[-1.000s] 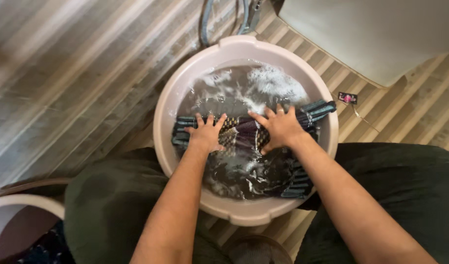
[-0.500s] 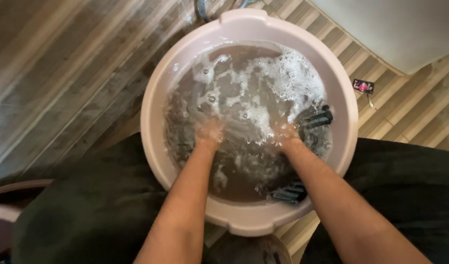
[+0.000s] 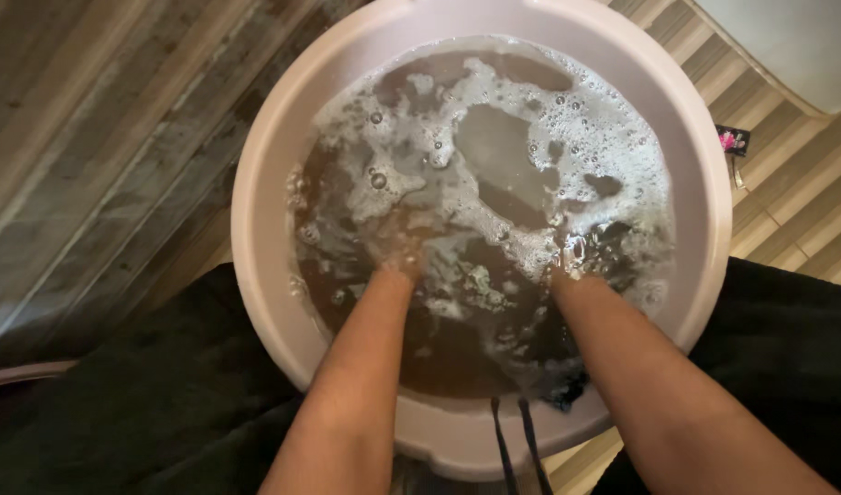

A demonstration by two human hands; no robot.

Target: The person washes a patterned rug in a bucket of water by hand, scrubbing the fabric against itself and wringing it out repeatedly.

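Soapy, murky brown water fills the round pale pink plastic basin (image 3: 255, 275) on the striped wooden floor (image 3: 99, 137), and I see both hands plunged into it. My left hand (image 3: 397, 247) and right hand (image 3: 571, 257) sit under the foam, so I cannot tell whether the fingers are apart or clamped. Dark wet cloth (image 3: 567, 390) lies submerged near the basin's front rim, with two dark cords (image 3: 512, 440) trailing over the edge.

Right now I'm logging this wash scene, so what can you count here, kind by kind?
Hands in the water: 2, left hand and right hand, both under suds
Pale basin: 1
Dark garment: 1
Small pink-and-black item on the floor: 1
Total: 5
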